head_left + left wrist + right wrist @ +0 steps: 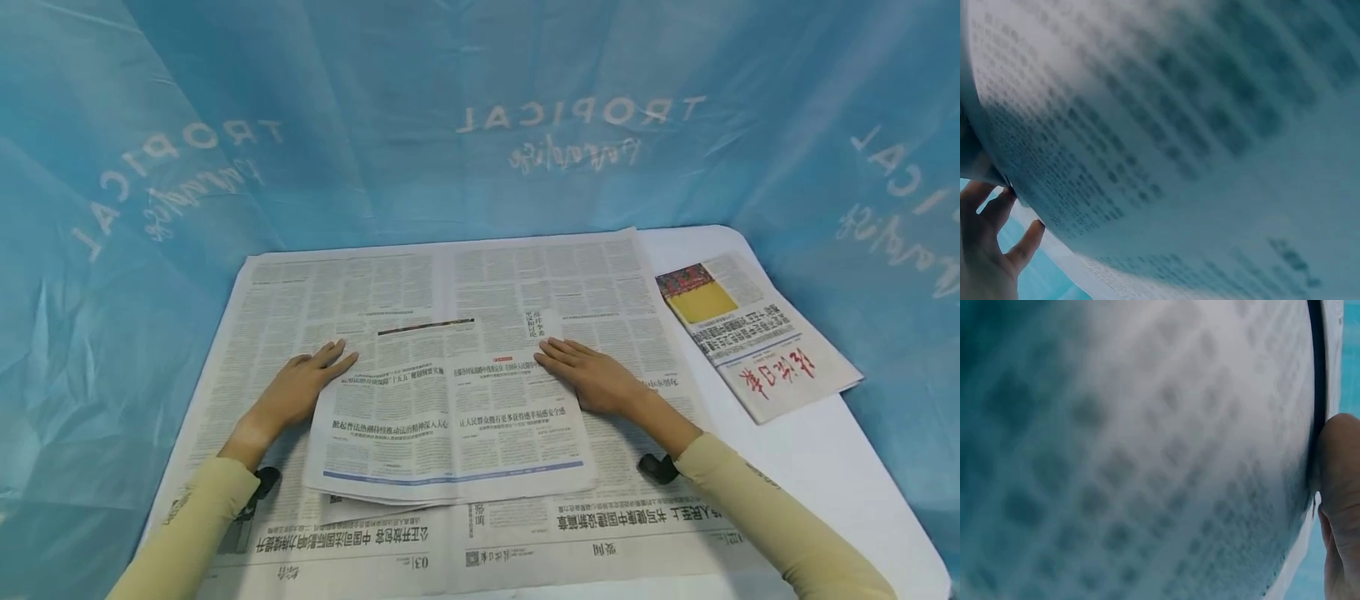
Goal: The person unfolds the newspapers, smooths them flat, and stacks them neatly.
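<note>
A smaller newspaper (450, 442), creased down its middle, lies over a large spread newspaper (360, 554). My left hand (306, 383) is at its upper left corner, fingers extended and reaching over the edge. On the other side, my right hand (588, 377) rests with extended fingers on the upper right edge. In the left wrist view, the fingertips of the left hand (997, 234) are right at the paper's edge. The printed page (1179, 437) fills most of the right wrist view, blurred, with part of the right hand (1342, 481) beside its edge.
A folded newspaper (757, 333) with red characters and a yellow picture lies on the right of the white table (847, 475). Blue curtains (480, 183) with white lettering hang behind and at both sides. Dark wrist devices (658, 468) show beneath both forearms.
</note>
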A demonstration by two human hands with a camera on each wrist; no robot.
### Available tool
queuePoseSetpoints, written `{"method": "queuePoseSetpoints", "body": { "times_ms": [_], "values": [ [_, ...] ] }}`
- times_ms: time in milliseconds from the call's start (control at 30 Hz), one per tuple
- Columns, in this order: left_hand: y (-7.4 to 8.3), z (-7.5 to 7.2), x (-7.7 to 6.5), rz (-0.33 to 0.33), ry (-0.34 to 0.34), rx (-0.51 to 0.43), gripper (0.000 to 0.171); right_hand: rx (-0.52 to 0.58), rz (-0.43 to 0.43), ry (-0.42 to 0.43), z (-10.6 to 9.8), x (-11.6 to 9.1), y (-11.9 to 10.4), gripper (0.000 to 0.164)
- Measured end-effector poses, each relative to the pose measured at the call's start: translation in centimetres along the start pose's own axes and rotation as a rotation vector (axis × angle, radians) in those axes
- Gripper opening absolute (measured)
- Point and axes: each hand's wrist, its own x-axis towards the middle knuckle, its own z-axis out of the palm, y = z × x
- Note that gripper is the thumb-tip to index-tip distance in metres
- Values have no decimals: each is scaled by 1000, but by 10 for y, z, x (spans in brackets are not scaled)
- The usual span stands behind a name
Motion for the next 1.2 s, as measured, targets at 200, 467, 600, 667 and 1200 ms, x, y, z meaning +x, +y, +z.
{"method": "queuePoseSetpoints", "body": {
  "times_ms": [200, 467, 600, 667, 1200],
  "values": [
    [1, 0, 0, -34, 1, -91, 68, -2, -51, -11, -3, -1, 4, 57],
    [-6, -1, -1, -57, -28, -144, 68, -46, -92, 14, -4, 3, -1, 59],
    [-8, 1, 2, -61, -5, -182, 64, -29, -66, 35, -4, 3, -2, 61],
    [-9, 1, 5, -57, 11, -179, 60, -20, -58, 50, -4, 3, -3, 61],
    [-4, -4, 7, 32, 249, -206, 49, -9, -55, 64, -3, 4, -10, 62]
  ]
}}
